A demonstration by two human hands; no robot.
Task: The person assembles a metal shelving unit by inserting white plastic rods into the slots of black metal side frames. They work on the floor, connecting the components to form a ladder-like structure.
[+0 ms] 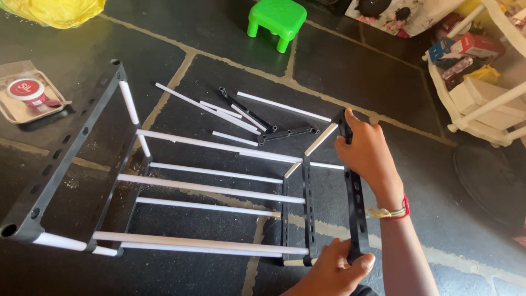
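Lying on its side on the stone floor [219, 33], the half-built rack [208, 189] of white tubes looks light but wobbly, so both hands, right [368, 153] and left [334, 268], clasp its stiff black perforated side bar [356, 200] at three o'clock.

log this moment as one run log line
left hand: grips black bar bottom | right hand: grips bar top | rack: part built, on floor | loose rods: behind

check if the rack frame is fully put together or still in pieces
Still in pieces: loose white rods and black connectors lie on the floor beside the rack frame.
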